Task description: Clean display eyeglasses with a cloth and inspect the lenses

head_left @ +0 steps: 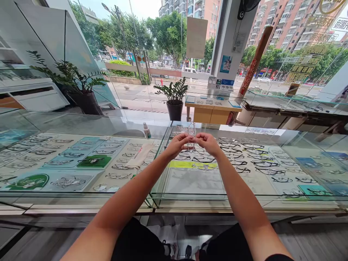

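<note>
Both my hands meet over the glass counter, pinching a pair of eyeglasses with a thin, clear-looking frame. The glasses stand on end, one part rising above my fingers and another hanging below. My left hand is closed on them from the left. From the right, my right hand grips them near the middle, its fingertips almost touching the left ones. Just to the left, a white spray bottle stands on the counter, and a pale cloth with red print lies in front of it.
Several rows of eyeglasses lie beneath the glass, with more in the left display case. A potted plant and a wooden display table stand beyond the counter, before large windows. Another potted plant is at the left.
</note>
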The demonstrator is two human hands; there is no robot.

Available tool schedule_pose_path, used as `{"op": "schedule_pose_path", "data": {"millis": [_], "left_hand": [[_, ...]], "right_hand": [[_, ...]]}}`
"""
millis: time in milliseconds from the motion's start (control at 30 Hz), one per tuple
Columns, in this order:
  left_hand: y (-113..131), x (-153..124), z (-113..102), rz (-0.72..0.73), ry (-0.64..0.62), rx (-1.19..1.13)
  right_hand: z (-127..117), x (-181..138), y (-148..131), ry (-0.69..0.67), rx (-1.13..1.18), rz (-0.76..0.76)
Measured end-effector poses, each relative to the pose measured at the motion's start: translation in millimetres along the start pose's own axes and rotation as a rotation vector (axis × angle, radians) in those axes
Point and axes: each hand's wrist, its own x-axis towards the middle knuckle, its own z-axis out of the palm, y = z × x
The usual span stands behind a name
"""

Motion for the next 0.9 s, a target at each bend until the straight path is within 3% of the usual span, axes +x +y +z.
{"op": "schedule_pose_path", "data": {"millis": [200,300,433,533,733,900], "left_hand": [[-5.7,0.5,-0.7,0.085,0.147,0.164],[-8.4,2.3,-4.4,0.116,0.187,0.203],[-7.3,2.1,-8.0,0.122,0.162,0.267],[-4.3,-0.4,-6.8,0.100,0.090,0.301],[-3.1,-2.8,-3.8,0.105,0.156,0.231],[-0.1,-5.8,-3.0,0.098,0.182,0.240]], "right_hand": [[3.5,-4.7,2.4,0.154,-0.461,-0.125],[3.1,-6.9,3.3,0.325,-0.637,-0.105],[-1.2,-9.4,0.8,0.618,-0.691,-0.143],[-2.2,-10.7,-2.6,0.734,-0.606,-0.261],[6.5,-16.5,-5.1,0.777,-0.553,-0.330],[13.2,-17.1,-3.2,0.540,-0.617,-0.281]]}}
